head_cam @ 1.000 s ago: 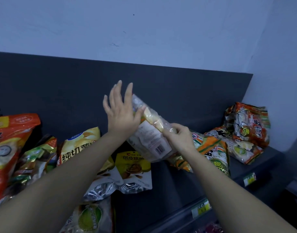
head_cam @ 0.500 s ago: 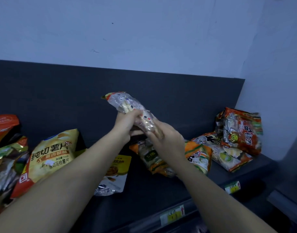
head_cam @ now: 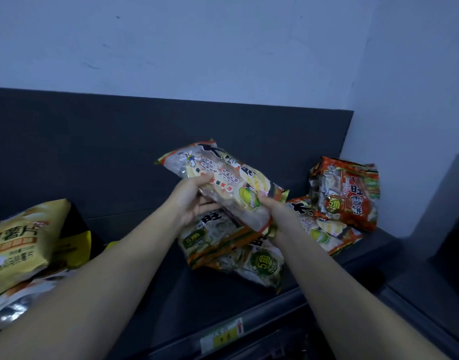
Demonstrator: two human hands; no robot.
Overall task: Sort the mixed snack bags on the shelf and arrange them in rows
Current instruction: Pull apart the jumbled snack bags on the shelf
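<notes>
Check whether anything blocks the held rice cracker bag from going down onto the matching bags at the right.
Nothing visible does. Both the left hand and right hand hold the rice cracker bag in open air, just above the orange-and-green bags and left of its matching bag.

Both hands meet over the middle of a shelf [head_cam: 155, 302], the left hand [head_cam: 190, 201] and right hand [head_cam: 268, 207] gripping either end of a rice cracker bag [head_cam: 223, 185] held tilted above the shelf. Directly below it lie two overlapping bags [head_cam: 223, 245], one partly on top of the other. To the right, a flat bag [head_cam: 324, 232] lies in the corner with another bag [head_cam: 345, 193] leaning on it against the back panel [head_cam: 93, 152], and a chip bag [head_cam: 17, 242] sits far left atop other packets.
</notes>
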